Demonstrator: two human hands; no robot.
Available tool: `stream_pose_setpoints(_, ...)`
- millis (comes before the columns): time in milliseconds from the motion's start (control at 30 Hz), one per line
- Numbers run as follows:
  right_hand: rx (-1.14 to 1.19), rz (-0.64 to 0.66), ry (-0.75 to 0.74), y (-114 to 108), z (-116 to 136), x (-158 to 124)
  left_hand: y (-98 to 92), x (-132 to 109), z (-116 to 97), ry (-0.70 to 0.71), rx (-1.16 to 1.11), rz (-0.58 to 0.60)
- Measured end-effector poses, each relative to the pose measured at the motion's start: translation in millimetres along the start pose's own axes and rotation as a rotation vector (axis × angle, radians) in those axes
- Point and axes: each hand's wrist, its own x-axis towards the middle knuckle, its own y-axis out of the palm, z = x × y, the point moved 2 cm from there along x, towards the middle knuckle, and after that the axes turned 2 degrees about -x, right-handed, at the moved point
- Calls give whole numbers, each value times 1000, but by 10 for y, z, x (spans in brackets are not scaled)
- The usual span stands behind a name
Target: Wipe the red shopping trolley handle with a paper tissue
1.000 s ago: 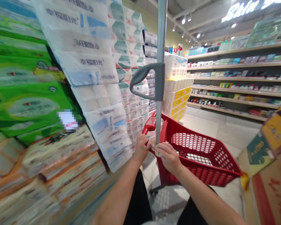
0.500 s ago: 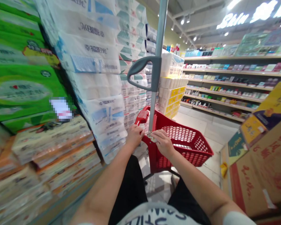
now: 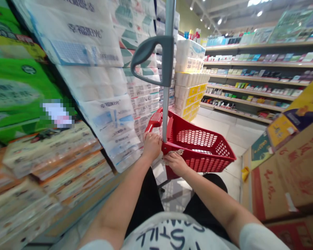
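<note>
A red plastic shopping basket (image 3: 214,152) on wheels stands in the aisle in front of me, with a grey telescopic pole and handle (image 3: 165,59) rising from its near rim. My left hand (image 3: 151,146) is closed on the basket's near rim just left of the pole's base. My right hand (image 3: 174,161) is closed on a small pale cloth (image 3: 177,152) pressed against the rim just right of the pole. The inside of the basket shows nothing in it.
Stacks of white toilet-paper packs (image 3: 99,76) and green tissue packs (image 3: 18,93) line the left. Cardboard boxes (image 3: 289,166) crowd the right. Shelves of small goods (image 3: 255,80) run along the far right wall. A tiled aisle floor (image 3: 224,128) leads ahead.
The basket has come closer and lower in view. My right hand with the cloth slid down from the pole's base onto the rim. My left hand stayed on the rim.
</note>
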Motion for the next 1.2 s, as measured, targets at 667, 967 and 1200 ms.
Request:
stream_pose_setpoints(667,-30,239,86,417,63,-424,82,35,-119,6,10,2)
stream_pose_setpoints(967,31,242,221,485,50,-567,121,67,-131,-10,6,2)
stream_pose_setpoints(1200,49,98,223,370,0,-440,115,67,-144,-16,7,-3)
